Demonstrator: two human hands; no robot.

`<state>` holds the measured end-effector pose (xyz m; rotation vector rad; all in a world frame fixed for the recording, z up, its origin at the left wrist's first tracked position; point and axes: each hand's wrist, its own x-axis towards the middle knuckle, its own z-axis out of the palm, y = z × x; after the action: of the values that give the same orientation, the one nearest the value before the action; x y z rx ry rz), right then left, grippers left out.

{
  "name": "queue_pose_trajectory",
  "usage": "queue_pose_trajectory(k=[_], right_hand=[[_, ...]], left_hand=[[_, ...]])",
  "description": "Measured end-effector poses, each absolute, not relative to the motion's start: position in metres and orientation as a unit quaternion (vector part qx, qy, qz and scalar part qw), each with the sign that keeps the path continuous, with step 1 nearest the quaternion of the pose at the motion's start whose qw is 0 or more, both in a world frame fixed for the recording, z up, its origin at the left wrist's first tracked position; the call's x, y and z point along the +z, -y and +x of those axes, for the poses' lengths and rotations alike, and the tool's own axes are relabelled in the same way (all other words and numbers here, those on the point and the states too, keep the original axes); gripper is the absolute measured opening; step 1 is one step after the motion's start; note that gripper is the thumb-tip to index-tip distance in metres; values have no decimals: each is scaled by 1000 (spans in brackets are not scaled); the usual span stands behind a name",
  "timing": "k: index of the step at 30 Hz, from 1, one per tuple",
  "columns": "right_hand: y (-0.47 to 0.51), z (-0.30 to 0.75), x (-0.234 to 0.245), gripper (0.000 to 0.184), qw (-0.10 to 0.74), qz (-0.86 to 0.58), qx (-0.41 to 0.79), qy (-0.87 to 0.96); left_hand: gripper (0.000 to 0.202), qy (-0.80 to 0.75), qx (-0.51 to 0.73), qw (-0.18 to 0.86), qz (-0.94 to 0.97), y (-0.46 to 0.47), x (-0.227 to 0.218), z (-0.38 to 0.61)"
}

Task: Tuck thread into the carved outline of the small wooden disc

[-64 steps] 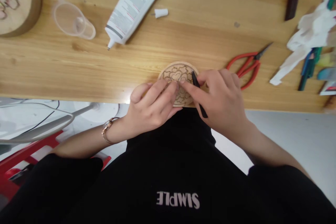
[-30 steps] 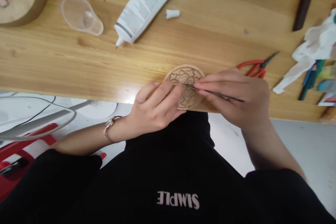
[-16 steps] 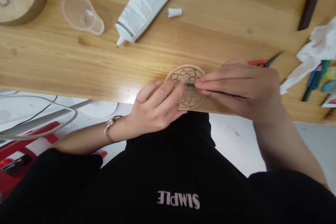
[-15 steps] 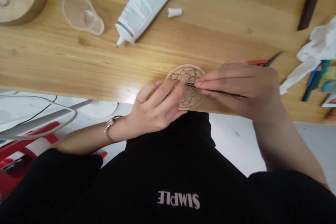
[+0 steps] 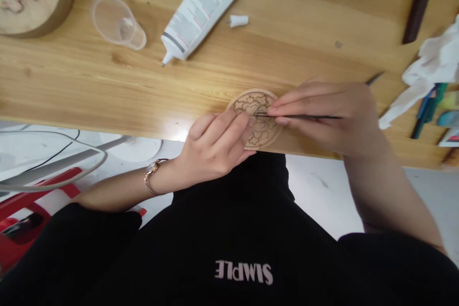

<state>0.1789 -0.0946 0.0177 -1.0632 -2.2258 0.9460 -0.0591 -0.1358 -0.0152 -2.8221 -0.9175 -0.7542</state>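
A small round wooden disc with a dark heart-and-flower pattern lies at the near edge of the wooden table. My left hand curls round its left side, fingertips pressed on the disc. My right hand pinches a thin dark tool held almost flat, its tip lying on the disc's middle.
A white glue tube lies uncapped at the back, its small white cap beside it. A clear plastic cup lies on its side at the left, near a round wooden slab. Crumpled white paper and coloured tools sit at the right.
My right hand turned the thin tool from upright to nearly flat and laid its tip on the disc. It now covers the red scissors. My left hand stayed on the disc.
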Motion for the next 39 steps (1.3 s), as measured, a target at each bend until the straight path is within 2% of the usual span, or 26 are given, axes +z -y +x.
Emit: queue_pose_trajectory(k=[6, 16, 24, 30, 39], right_hand=[[94, 178, 16, 10, 265, -372, 341, 821], [109, 177, 7, 15, 314, -394, 326, 800], [120, 171, 4, 13, 318, -455, 308, 773], [127, 166, 0, 17, 353, -463, 291, 759], [135, 161, 0, 17, 359, -478, 264, 757]], left_hand=[[39, 294, -242, 6, -925, 137, -14, -60], [40, 293, -235, 23, -926, 135, -12, -58], [41, 296, -221, 1, -929, 137, -13, -61], [41, 290, -228, 4, -930, 137, -13, -60], [40, 292, -224, 4, -930, 137, -11, -59]])
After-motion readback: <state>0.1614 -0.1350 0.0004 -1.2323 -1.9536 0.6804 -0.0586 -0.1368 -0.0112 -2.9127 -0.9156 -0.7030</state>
